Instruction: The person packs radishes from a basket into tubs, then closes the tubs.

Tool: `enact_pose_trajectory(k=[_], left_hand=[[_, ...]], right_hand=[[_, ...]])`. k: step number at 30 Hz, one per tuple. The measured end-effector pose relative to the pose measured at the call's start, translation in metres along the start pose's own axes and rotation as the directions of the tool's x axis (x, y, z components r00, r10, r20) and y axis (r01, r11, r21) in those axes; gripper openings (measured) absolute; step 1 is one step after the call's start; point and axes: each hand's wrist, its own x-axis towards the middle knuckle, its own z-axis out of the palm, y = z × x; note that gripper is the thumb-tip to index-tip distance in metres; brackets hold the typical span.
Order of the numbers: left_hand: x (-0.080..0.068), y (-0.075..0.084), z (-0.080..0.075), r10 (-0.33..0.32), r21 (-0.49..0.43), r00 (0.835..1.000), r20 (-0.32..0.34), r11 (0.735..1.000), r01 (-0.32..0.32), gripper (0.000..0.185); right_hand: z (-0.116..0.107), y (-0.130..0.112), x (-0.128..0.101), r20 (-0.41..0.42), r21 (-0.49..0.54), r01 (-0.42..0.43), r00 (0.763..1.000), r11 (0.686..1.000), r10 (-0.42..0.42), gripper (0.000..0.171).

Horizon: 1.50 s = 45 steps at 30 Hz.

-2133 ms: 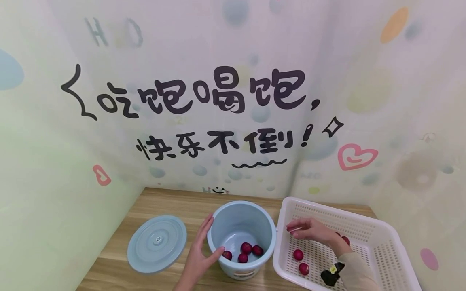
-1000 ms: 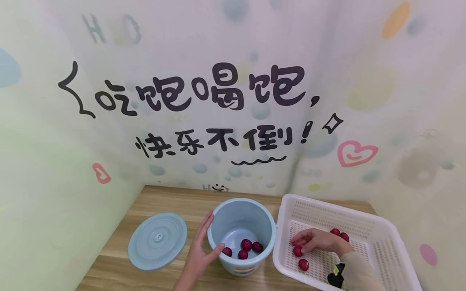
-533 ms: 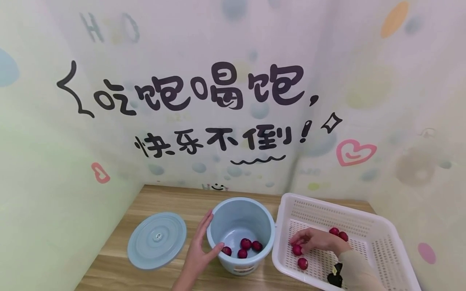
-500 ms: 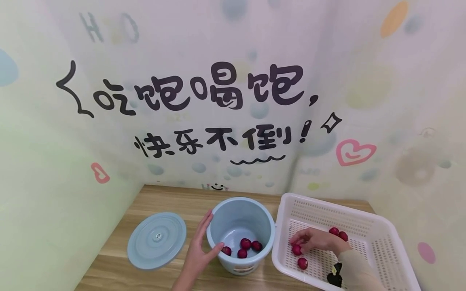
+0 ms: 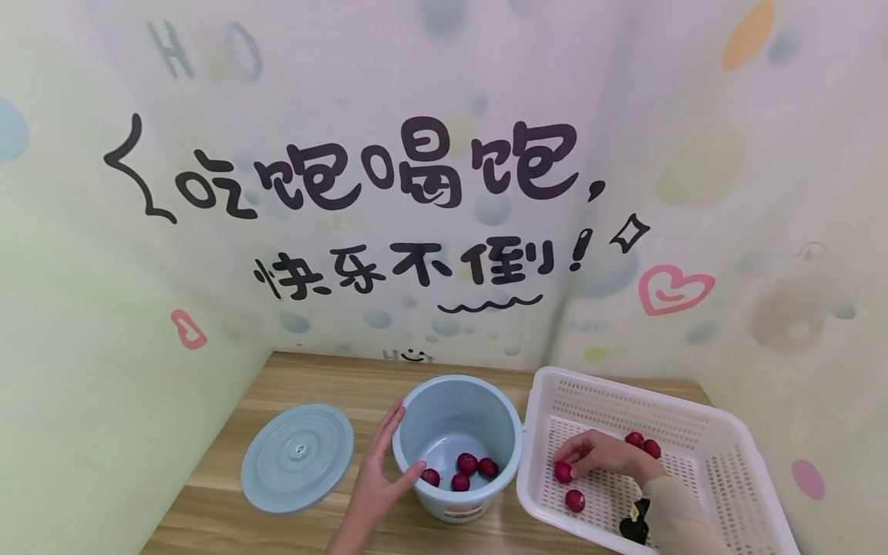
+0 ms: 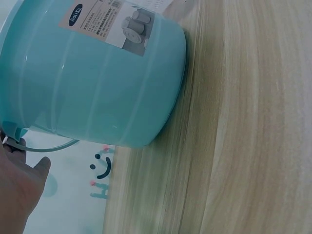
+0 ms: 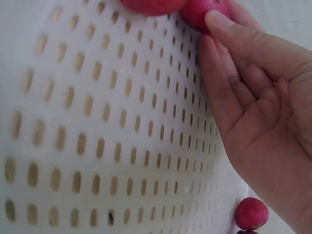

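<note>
Since two seconds ago the right hand (image 5: 600, 455) has dropped to the floor of the white perforated basket (image 5: 694, 401), where its fingertips (image 7: 219, 22) now pinch a round, smooth red fruit (image 5: 563, 472), which has no long axis. Left hand (image 5: 380, 470) stays open, fingers straight against the glossy blue plastic bucket (image 5: 416, 408) standing upright on the wooden bench (image 5: 326, 381); its round lid (image 5: 298, 459) lies flat alongside.

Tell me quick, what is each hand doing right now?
Left hand: open, resting against the blue bucket's rim.
Right hand: pinching a red fruit in the white basket.
</note>
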Motion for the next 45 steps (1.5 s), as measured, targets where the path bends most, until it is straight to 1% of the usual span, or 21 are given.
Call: enact_pose_trajectory(k=[5,9,14,21,24,26,30,35,39,42,45], left_hand=[[0.0,0.002,0.001,-0.016,-0.007,1.0,0.006,1.0,0.016,0.081],[-0.001,0.002,0.001,-0.025,-0.015,1.0,0.007,1.0,0.025,0.081],[-0.001,0.001,0.002,-0.02,-0.022,1.0,0.009,1.0,0.02,0.081],[-0.001,-0.001,0.004,-0.02,-0.016,1.0,0.011,1.0,0.02,0.082],[-0.001,-0.003,0.004,-0.023,-0.016,1.0,0.01,1.0,0.024,0.081],[-0.001,-0.003,0.003,-0.023,-0.015,1.0,0.009,1.0,0.023,0.081],[0.0,-0.004,0.002,-0.009,0.004,1.0,-0.004,1.0,0.009,0.081],[0.001,-0.003,0.002,-0.004,0.013,1.0,-0.01,1.0,0.004,0.081],[0.0,-0.002,0.003,-0.018,0.012,1.0,-0.01,1.0,0.018,0.08],[0.0,-0.001,0.003,-0.028,0.012,0.999,-0.018,1.0,0.028,0.08],[0.002,0.0,0.003,-0.015,0.016,1.0,-0.024,1.0,0.015,0.079]], right_hand=[[-0.002,0.005,-0.002,0.005,0.056,0.017,1.0,0.998,-0.017,0.035],[-0.002,0.006,-0.003,-0.004,0.069,0.018,1.0,0.997,-0.017,0.036],[-0.005,0.004,-0.006,-0.035,0.046,0.038,0.999,0.998,-0.037,0.034],[-0.013,-0.001,-0.012,-0.041,0.0,0.092,0.995,0.996,-0.092,0.033],[-0.016,-0.01,-0.013,-0.053,-0.033,0.099,0.994,0.995,-0.101,0.032],[-0.018,-0.017,-0.013,-0.069,-0.073,0.106,0.991,0.992,-0.111,0.031],[-0.02,-0.032,-0.014,-0.1,-0.114,0.125,0.986,0.986,-0.136,0.03],[-0.019,-0.049,-0.017,-0.15,-0.114,0.123,0.979,0.986,-0.14,0.031],[-0.014,-0.063,-0.016,-0.202,-0.138,0.127,0.967,0.982,-0.153,0.031],[-0.01,-0.076,-0.014,-0.226,-0.143,0.12,0.962,0.982,-0.15,0.032],[-0.005,-0.091,-0.011,-0.254,-0.149,0.118,0.955,0.982,-0.153,0.032]])
